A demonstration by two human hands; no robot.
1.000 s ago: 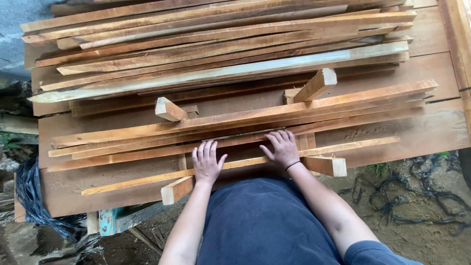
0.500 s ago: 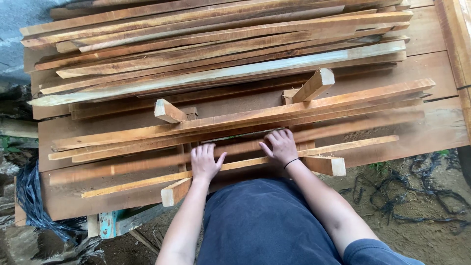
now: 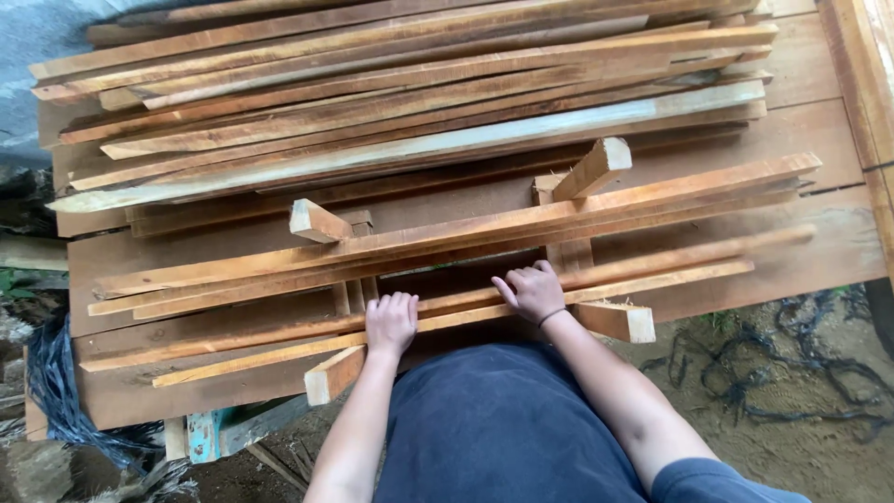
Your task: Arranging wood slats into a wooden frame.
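Your left hand (image 3: 391, 323) and right hand (image 3: 533, 291) curl their fingers over a long wooden strip (image 3: 596, 276) near the surface (image 3: 819, 251) edge, gripping it loosely, while most strips sit in the pile (image 3: 400, 112) beyond.

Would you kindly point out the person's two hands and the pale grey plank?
left hand (image 3: 391, 321), head view, back of hand.
right hand (image 3: 533, 291), head view, back of hand.
pale grey plank (image 3: 447, 149), head view, mid-length face.
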